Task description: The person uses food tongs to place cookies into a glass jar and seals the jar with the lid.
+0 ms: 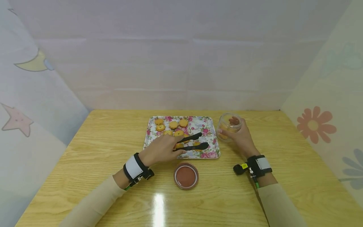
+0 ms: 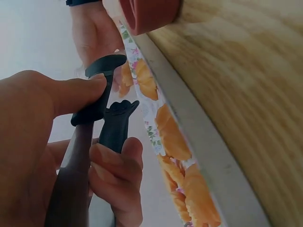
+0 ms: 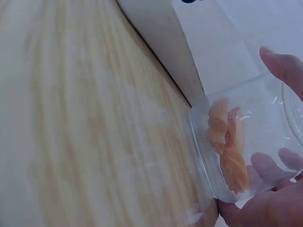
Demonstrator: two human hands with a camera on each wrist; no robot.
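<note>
The left hand's fingers (image 2: 116,163) curl round a pair of black tongs (image 1: 193,142), the thumb pressed along the upper arm. In the left wrist view the two arms sit close together; the head view shows the tips slightly parted over the floral tray (image 1: 211,122), and whether they hold anything cannot be told. The left hand (image 1: 161,149) rests low over the tray's near edge. Round golden cookies (image 1: 173,125) lie mostly on the tray's far left part, with a few more near the tongs' tips.

The right hand (image 1: 241,138) wraps a clear jar (image 1: 229,126) just right of the tray, fingers curved round its wall; the right wrist view shows cookies already inside (image 3: 227,142) and the jar tipped so its base lifts off the wooden table (image 1: 99,151). A reddish-brown lid (image 1: 186,175) lies on the table nearer the person than the tray, apart from the jar.

Judged from this moment, a clean pick calls for the tips to straddle one cookie flat and squeeze lightly, since the cookies look brittle. The jar's mouth is best kept tilted toward the tray, so the carry stays short.
</note>
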